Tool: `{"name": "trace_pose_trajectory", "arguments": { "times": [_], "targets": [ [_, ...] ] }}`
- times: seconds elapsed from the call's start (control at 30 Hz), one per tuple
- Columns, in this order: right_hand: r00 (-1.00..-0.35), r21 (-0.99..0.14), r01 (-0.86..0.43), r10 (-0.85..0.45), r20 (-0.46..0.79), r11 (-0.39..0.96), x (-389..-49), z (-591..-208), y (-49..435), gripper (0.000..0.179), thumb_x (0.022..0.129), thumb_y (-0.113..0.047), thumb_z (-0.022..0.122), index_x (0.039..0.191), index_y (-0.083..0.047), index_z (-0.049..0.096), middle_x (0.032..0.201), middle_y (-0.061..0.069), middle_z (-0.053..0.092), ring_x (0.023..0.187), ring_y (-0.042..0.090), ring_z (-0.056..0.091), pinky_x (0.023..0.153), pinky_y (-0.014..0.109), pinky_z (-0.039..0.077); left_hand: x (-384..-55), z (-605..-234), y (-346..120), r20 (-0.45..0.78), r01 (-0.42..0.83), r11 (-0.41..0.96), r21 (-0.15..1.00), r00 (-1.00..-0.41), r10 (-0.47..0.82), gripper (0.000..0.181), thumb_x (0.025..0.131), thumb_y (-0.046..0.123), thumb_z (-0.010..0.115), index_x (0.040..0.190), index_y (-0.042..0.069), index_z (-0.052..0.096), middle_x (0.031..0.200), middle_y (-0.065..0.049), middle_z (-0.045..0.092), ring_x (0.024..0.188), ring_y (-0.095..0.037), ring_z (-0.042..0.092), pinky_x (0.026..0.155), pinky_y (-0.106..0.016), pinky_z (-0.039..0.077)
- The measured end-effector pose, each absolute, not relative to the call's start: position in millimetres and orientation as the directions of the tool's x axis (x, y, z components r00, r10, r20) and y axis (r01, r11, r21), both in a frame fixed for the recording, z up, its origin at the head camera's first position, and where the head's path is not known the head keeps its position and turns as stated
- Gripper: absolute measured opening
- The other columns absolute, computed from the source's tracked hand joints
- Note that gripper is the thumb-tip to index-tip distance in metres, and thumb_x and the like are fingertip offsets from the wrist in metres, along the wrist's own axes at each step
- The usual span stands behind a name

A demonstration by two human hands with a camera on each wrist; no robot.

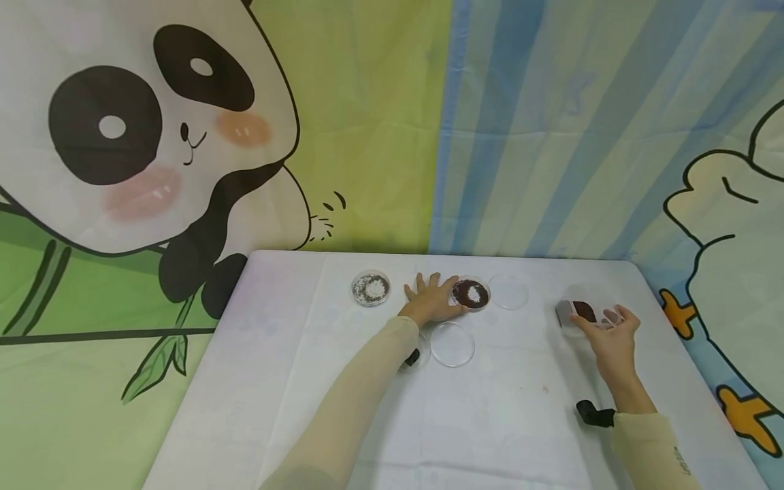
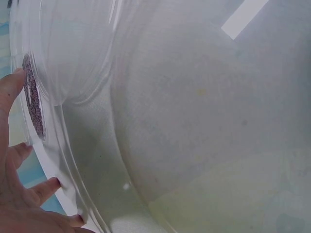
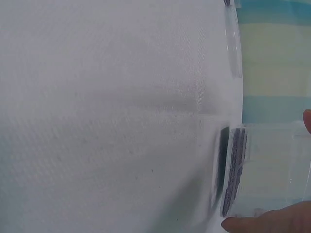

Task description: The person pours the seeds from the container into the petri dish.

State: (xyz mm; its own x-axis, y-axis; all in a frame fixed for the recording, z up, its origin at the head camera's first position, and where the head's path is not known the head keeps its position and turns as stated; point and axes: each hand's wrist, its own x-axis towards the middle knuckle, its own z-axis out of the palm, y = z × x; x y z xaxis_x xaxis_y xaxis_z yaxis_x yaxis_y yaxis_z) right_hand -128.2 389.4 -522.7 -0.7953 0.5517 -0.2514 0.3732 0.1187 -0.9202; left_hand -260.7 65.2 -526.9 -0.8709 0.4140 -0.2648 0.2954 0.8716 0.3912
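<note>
My left hand (image 1: 431, 299) reaches to the back middle of the table. Its thumb and index finger lie at opposite sides of a clear petri dish (image 1: 470, 294), holding it; the other fingers are spread. Dark brown granules with a white patch in the centre fill that dish. In the left wrist view, the dark granules (image 2: 34, 99) show edge-on between two fingertips. My right hand (image 1: 614, 344) grips a clear plastic box (image 1: 584, 312) at the table's right, thumb and fingers on opposite sides. A dark brown layer (image 3: 235, 170) lines the box's table side in the right wrist view.
A petri dish with white and dark grains (image 1: 370, 287) sits left of my left hand. One clear round dish or lid (image 1: 510, 291) lies right of the held dish, another (image 1: 452, 344) in front. A third round clear piece (image 1: 421, 357) is partly hidden by my left wrist.
</note>
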Motion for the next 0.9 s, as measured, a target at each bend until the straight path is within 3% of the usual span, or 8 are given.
{"name": "trace_pose_trajectory", "arguments": {
  "times": [0.17, 0.4, 0.53, 0.63, 0.73, 0.9],
  "targets": [
    [-0.781, -0.923, 0.38, 0.556, -0.284, 0.061, -128, -524, 392, 0.116, 0.084, -0.037, 0.081, 0.156, -0.021, -0.009, 0.164, 0.015, 0.007, 0.147, 0.034, 0.018, 0.116, 0.046, 0.026, -260, -526, 66, -0.264, 0.297, 0.871, 0.392, -0.87, 0.416, 0.08, 0.09, 0.067, 0.059, 0.158, 0.039, 0.027, 0.164, -0.009, 0.02, 0.148, -0.048, 0.005, 0.11, -0.073, 0.01],
    [-0.78, -0.916, 0.392, 0.556, -0.287, 0.078, -128, -529, 392, 0.117, 0.085, -0.038, 0.08, 0.156, -0.025, -0.012, 0.164, 0.016, 0.006, 0.145, 0.036, 0.021, 0.115, 0.048, 0.027, -260, -527, 65, -0.264, 0.299, 0.872, 0.387, -0.87, 0.416, 0.08, 0.09, 0.067, 0.058, 0.158, 0.039, 0.026, 0.164, -0.009, 0.02, 0.148, -0.049, 0.005, 0.11, -0.073, 0.01],
    [-0.798, -0.916, 0.378, 0.549, -0.248, 0.136, -126, -530, 392, 0.117, 0.087, -0.038, 0.078, 0.157, -0.026, -0.014, 0.165, 0.015, -0.003, 0.149, 0.034, 0.009, 0.116, 0.052, 0.023, -260, -528, 65, -0.257, 0.304, 0.869, 0.392, -0.87, 0.42, 0.081, 0.09, 0.067, 0.058, 0.158, 0.039, 0.026, 0.164, -0.01, 0.02, 0.148, -0.049, 0.005, 0.109, -0.074, 0.01],
    [-0.8, -0.905, 0.347, 0.582, -0.149, 0.246, -124, -528, 389, 0.113, 0.086, -0.041, 0.078, 0.16, -0.021, -0.006, 0.165, 0.015, -0.001, 0.15, 0.035, 0.008, 0.116, 0.055, 0.021, -260, -529, 66, -0.251, 0.31, 0.868, 0.388, -0.871, 0.423, 0.081, 0.09, 0.068, 0.058, 0.158, 0.039, 0.026, 0.163, -0.01, 0.021, 0.147, -0.049, 0.005, 0.109, -0.074, 0.01],
    [-0.79, -0.88, 0.289, 0.613, 0.002, 0.377, -122, -522, 385, 0.105, 0.086, -0.04, 0.078, 0.161, -0.017, 0.008, 0.163, 0.012, 0.01, 0.148, 0.033, 0.015, 0.117, 0.053, 0.02, -260, -530, 66, -0.247, 0.312, 0.868, 0.386, -0.872, 0.423, 0.081, 0.089, 0.068, 0.058, 0.158, 0.039, 0.026, 0.163, -0.01, 0.021, 0.147, -0.05, 0.005, 0.109, -0.074, 0.01],
    [-0.793, -0.812, 0.118, 0.546, 0.269, 0.571, -123, -504, 373, 0.089, 0.087, -0.024, 0.079, 0.158, -0.011, 0.026, 0.159, 0.014, 0.025, 0.146, 0.03, 0.022, 0.119, 0.049, 0.016, -261, -530, 66, -0.243, 0.315, 0.869, 0.383, -0.873, 0.423, 0.082, 0.089, 0.069, 0.058, 0.158, 0.039, 0.027, 0.163, -0.01, 0.021, 0.147, -0.05, 0.006, 0.109, -0.074, 0.011]
  ]
}}
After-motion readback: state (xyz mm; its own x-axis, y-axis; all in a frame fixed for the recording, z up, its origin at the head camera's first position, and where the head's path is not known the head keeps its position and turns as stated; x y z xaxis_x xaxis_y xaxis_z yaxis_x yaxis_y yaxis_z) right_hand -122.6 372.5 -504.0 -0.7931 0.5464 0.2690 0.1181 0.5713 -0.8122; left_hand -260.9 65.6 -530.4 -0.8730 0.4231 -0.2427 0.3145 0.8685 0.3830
